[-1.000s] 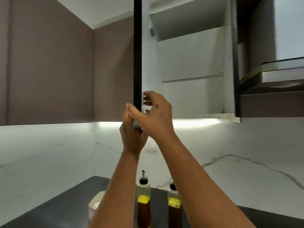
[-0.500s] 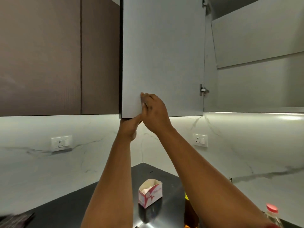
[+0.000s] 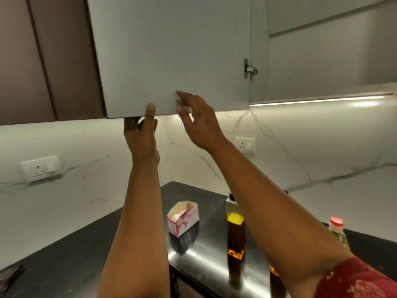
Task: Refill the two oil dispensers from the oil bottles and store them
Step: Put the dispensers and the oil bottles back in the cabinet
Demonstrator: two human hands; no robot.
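Since half a second ago your right hand (image 3: 199,123) has come off the cabinet door (image 3: 171,54) and now hangs just in front of its lower edge at the centre of the frame, fingers loosely spread and holding nothing, one fingertip perhaps still brushing the panel, though the view does not settle that. Your left hand (image 3: 141,130) stays at the door's bottom edge, thumb pressed up on the pale inner face and the other fingers curled behind the edge, pinching it. The door stands swung open across the upper middle, its hinge (image 3: 249,68) at the right. Low in the frame, on the dark counter (image 3: 64,254), an oil dispenser (image 3: 235,224) stands upright just left of your right forearm, yellow oil in its neck; a second one is mostly hidden behind that arm. An oil bottle (image 3: 337,230) with a red cap shows at lower right, and a small open carton (image 3: 183,218) sits left of the dispenser.
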